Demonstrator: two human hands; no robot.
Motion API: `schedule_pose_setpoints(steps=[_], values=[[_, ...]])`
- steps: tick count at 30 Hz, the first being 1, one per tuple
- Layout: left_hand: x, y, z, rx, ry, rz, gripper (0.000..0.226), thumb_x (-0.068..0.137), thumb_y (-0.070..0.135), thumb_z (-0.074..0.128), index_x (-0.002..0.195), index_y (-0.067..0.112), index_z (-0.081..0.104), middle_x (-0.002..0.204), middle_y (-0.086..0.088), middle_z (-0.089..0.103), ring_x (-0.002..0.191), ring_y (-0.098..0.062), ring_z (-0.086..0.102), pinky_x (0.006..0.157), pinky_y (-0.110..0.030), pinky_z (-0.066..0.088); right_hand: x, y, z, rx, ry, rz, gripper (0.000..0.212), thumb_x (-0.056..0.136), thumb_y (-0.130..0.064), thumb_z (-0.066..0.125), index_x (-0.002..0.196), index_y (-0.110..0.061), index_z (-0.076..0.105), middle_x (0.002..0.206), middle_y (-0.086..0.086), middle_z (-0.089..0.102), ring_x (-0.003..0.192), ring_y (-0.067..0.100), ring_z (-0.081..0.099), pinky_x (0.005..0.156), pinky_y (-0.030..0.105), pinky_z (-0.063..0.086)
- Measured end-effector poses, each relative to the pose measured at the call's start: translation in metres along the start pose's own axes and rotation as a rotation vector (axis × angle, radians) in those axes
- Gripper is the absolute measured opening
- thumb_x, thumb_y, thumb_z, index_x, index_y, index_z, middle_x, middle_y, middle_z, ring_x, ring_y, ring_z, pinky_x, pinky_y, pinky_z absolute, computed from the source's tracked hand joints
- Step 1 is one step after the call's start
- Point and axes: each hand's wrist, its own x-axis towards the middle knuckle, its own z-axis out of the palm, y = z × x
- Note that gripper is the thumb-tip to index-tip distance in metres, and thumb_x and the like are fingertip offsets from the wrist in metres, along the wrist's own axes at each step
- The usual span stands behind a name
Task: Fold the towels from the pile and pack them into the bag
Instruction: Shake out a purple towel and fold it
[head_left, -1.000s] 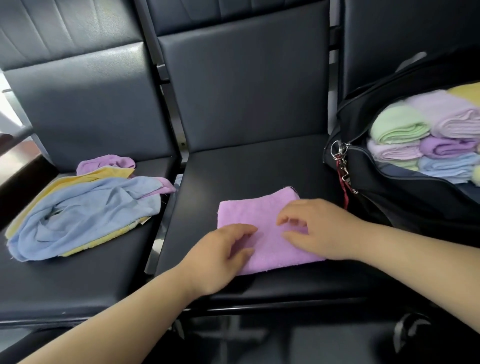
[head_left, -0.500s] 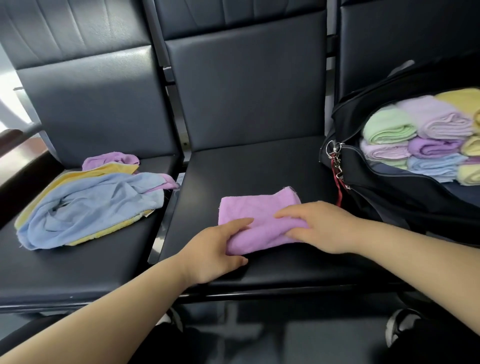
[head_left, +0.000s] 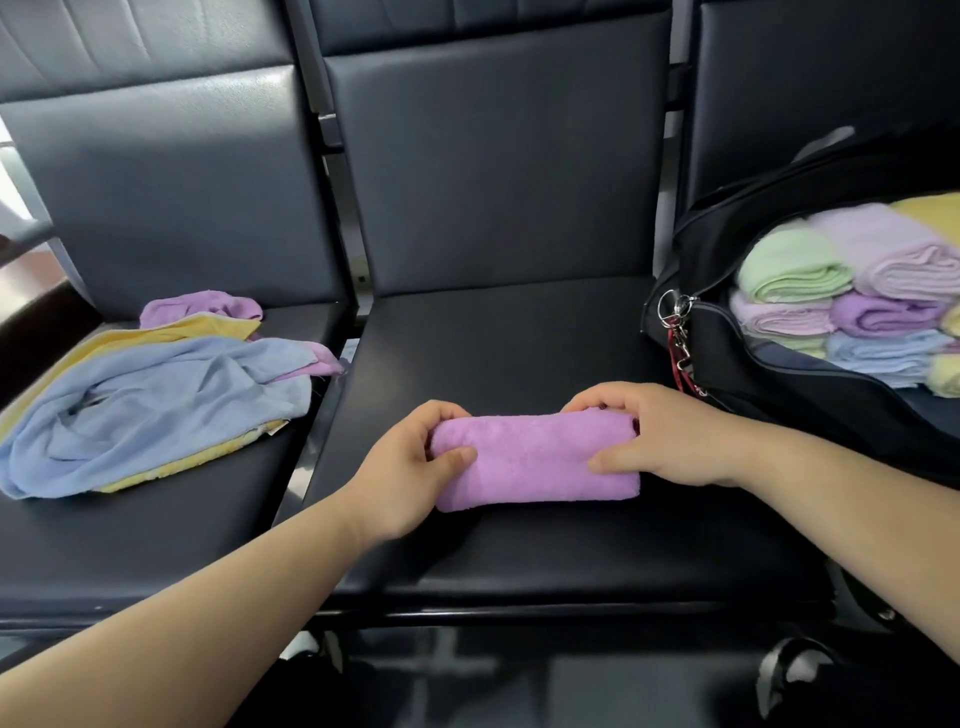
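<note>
A purple towel (head_left: 535, 460), folded into a narrow thick strip, lies on the middle black seat (head_left: 498, 343). My left hand (head_left: 410, 467) grips its left end, thumb on top and fingers curled behind. My right hand (head_left: 654, 431) grips its right end the same way. On the left seat lies the loose pile of towels (head_left: 156, 395), blue on top of yellow and purple. An open black bag (head_left: 779, 384) stands on the right seat, filled with several folded towels (head_left: 852, 296) in green, pink, purple, blue and yellow.
Three black padded seats stand in a row with upright backrests (head_left: 498, 156) behind them. A metal clip with a red strap (head_left: 678, 332) hangs from the bag's left end. Dark floor shows below the seat fronts.
The towel went from a flat square to a narrow folded strip. Both hands moved from pressing on it to gripping its two ends.
</note>
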Motion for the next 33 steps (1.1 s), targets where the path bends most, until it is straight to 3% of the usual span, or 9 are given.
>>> schedule_pose_setpoints(steps=[4, 10, 13, 17, 19, 21, 26, 30, 33], values=[[0.008, -0.003, 0.003, 0.037, 0.058, -0.035, 0.019, 0.094, 0.019, 0.067, 0.102, 0.035, 0.061, 0.096, 0.013, 0.07, 0.09, -0.008, 0.065, 0.079, -0.022, 0.051, 0.008, 0.004, 0.001, 0.094, 0.047, 0.028, 0.038, 0.081, -0.023, 0.078, 0.112, -0.043, 0.066, 0.109, -0.021, 0.069, 0.101, 0.003, 0.066, 0.093, 0.036, 0.057], [0.016, -0.008, 0.007, 0.192, 0.103, -0.042, 0.023, 0.096, 0.029, 0.065, 0.112, 0.041, 0.053, 0.089, 0.013, 0.064, 0.077, -0.002, 0.059, 0.07, -0.019, 0.044, 0.025, 0.011, 0.006, 0.141, 0.126, 0.122, 0.024, 0.085, -0.032, 0.075, 0.106, -0.041, 0.066, 0.102, -0.012, 0.07, 0.098, 0.014, 0.066, 0.089, 0.038, 0.056], [0.018, -0.011, 0.008, 0.411, 0.105, 0.024, 0.038, 0.096, 0.037, 0.063, 0.13, 0.037, 0.046, 0.113, 0.014, 0.049, 0.084, -0.003, 0.057, 0.078, -0.029, 0.048, 0.033, 0.011, 0.008, 0.004, 0.166, 0.173, 0.025, 0.085, -0.036, 0.072, 0.109, -0.041, 0.064, 0.102, -0.013, 0.067, 0.097, 0.011, 0.064, 0.087, 0.034, 0.054], [0.022, -0.01, 0.008, 0.422, 0.129, 0.119, 0.029, 0.094, 0.029, 0.067, 0.115, 0.038, 0.05, 0.118, 0.012, 0.035, 0.08, -0.004, 0.055, 0.076, -0.031, 0.051, 0.039, 0.008, 0.007, -0.212, 0.158, 0.053, 0.039, 0.086, -0.029, 0.07, 0.119, -0.046, 0.057, 0.121, -0.015, 0.046, 0.111, 0.009, 0.049, 0.092, 0.025, 0.039], [0.024, -0.013, 0.007, 0.416, 0.086, 0.187, 0.022, 0.094, 0.022, 0.068, 0.104, 0.038, 0.055, 0.115, 0.015, 0.038, 0.084, -0.003, 0.057, 0.077, -0.029, 0.052, 0.04, 0.002, 0.004, -0.245, 0.051, -0.092, 0.041, 0.088, -0.014, 0.064, 0.11, -0.049, 0.061, 0.129, -0.023, 0.039, 0.121, 0.005, 0.041, 0.1, 0.025, 0.036], [0.028, -0.016, 0.003, 0.429, 0.025, 0.218, 0.019, 0.096, 0.022, 0.065, 0.103, 0.039, 0.063, 0.114, 0.018, 0.041, 0.093, 0.0, 0.057, 0.081, -0.025, 0.05, 0.04, -0.005, 0.001, -0.298, -0.101, -0.137, 0.048, 0.088, -0.007, 0.058, 0.106, -0.05, 0.065, 0.128, -0.029, 0.04, 0.119, 0.0, 0.046, 0.101, 0.027, 0.041], [0.036, -0.015, -0.01, 0.47, -0.173, 0.109, 0.031, 0.102, 0.04, 0.055, 0.131, 0.049, 0.061, 0.113, 0.02, 0.042, 0.106, 0.001, 0.051, 0.093, -0.009, 0.034, 0.038, -0.027, -0.015, -0.407, -0.408, -0.039, 0.04, 0.084, -0.022, 0.063, 0.108, -0.053, 0.067, 0.113, -0.015, 0.056, 0.097, 0.014, 0.062, 0.087, 0.04, 0.054], [0.039, -0.007, -0.013, 0.527, -0.307, -0.034, 0.046, 0.099, 0.049, 0.055, 0.144, 0.054, 0.045, 0.112, 0.02, 0.041, 0.119, -0.008, 0.042, 0.109, -0.024, 0.031, 0.046, -0.039, 0.005, -0.325, -0.313, -0.041, 0.011, 0.081, -0.03, 0.071, 0.089, -0.036, 0.073, 0.107, -0.008, 0.062, 0.098, 0.018, 0.063, 0.089, 0.045, 0.056], [0.041, -0.005, -0.009, 0.562, -0.382, -0.081, 0.056, 0.098, 0.045, 0.056, 0.149, 0.053, 0.035, 0.108, 0.018, 0.04, 0.114, -0.013, 0.045, 0.108, -0.031, 0.036, 0.054, -0.037, 0.017, -0.265, -0.293, -0.032, 0.021, 0.08, -0.029, 0.074, 0.096, -0.041, 0.069, 0.105, -0.012, 0.059, 0.095, 0.013, 0.06, 0.084, 0.038, 0.055]])
